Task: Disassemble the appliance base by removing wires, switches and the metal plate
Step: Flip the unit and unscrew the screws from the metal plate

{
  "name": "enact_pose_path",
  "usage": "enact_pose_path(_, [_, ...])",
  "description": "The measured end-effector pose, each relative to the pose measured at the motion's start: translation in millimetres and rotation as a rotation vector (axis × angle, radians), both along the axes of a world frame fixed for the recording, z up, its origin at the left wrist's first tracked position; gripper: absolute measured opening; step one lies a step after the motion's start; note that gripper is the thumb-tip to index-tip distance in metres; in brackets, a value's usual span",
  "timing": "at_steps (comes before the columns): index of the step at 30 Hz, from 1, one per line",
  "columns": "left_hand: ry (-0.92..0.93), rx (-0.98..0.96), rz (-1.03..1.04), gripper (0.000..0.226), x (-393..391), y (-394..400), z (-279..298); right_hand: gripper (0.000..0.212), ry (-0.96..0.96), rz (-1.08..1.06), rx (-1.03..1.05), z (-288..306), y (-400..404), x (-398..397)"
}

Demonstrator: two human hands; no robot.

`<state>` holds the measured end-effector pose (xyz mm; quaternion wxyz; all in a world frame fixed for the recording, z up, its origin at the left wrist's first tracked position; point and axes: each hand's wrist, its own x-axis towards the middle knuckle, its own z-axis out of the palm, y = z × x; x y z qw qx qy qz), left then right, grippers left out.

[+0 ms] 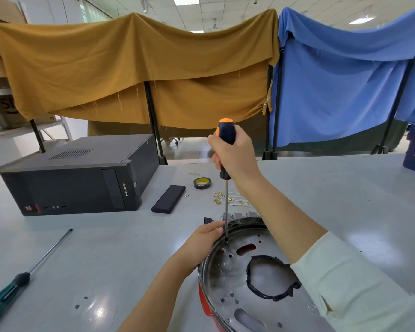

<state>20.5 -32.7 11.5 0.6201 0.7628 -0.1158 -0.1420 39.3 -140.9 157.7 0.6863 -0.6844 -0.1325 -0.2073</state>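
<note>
The red appliance base [205, 305] lies at the near right of the table, its round metal plate [228, 283] facing up with a black-edged hole in the middle. My right hand [233, 154] grips the black and orange handle of a screwdriver [226, 212] held upright, its tip set on the plate near the far rim. My left hand [207, 238] holds the plate's rim, with the fingers touching the shaft. Loose white wires with brass terminals [228, 198] and several switches [237, 215] lie just beyond the base.
A black desktop computer case [77, 176] lies at the far left. A flat black box [168, 199] and a tape roll [202, 183] sit mid-table. A second, green-handled screwdriver [22, 276] lies near left. Draped brown and blue cloths hang behind the table.
</note>
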Motion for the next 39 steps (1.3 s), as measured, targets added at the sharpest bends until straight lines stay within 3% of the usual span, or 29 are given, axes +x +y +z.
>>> enact_pose_path(3, [0.002,0.003,0.003,0.035,0.5,0.7,0.4,0.021,0.042,0.324,0.167,0.0,-6.9,0.9])
enact_pose_path(5, [0.004,0.009,0.004,0.036,0.5,1.4,0.6,0.02,0.043,0.375,0.113,0.1,-8.9,0.1])
enact_pose_path(10, [0.013,0.0,-0.002,0.036,0.8,1.3,-0.2,0.027,-0.004,-0.089,-0.088,0.3,-5.1,-3.1])
enact_pose_path(14, [0.016,0.007,-0.001,0.035,2.3,1.1,-2.1,0.016,-0.031,-0.108,0.007,-0.8,-1.9,-3.2])
enact_pose_path(17, [0.009,0.007,0.003,0.035,2.9,1.3,-2.6,0.021,0.032,0.22,0.149,2.9,-4.2,-3.3])
enact_pose_path(19, [-0.001,0.011,0.002,0.036,2.9,1.1,-3.1,0.02,0.068,0.404,0.136,4.8,-5.9,-4.0])
enact_pose_path(21, [0.001,0.012,-0.004,0.036,3.1,1.5,-4.1,0.016,0.029,0.284,-0.002,5.3,-5.1,-4.7])
enact_pose_path(23, [0.006,0.005,-0.009,0.036,3.7,1.9,-4.9,0.021,-0.009,0.029,-0.147,5.4,-3.8,-5.0])
enact_pose_path(25, [0.006,0.004,-0.004,0.036,4.7,1.6,-4.8,0.021,0.013,-0.098,-0.161,6.9,-2.5,-3.2])
enact_pose_path(28, [0.004,0.006,-0.002,0.036,4.3,1.0,-4.1,0.012,0.042,-0.041,-0.123,8.9,-1.7,-3.9])
enact_pose_path(33, [0.001,-0.001,0.001,0.035,3.1,1.7,-4.1,0.019,0.068,0.348,0.073,7.1,-9.1,-3.8])
enact_pose_path(39, [0.002,0.003,-0.005,0.035,4.8,1.6,-5.0,0.024,0.043,-0.092,-0.124,5.1,-5.0,-4.7])
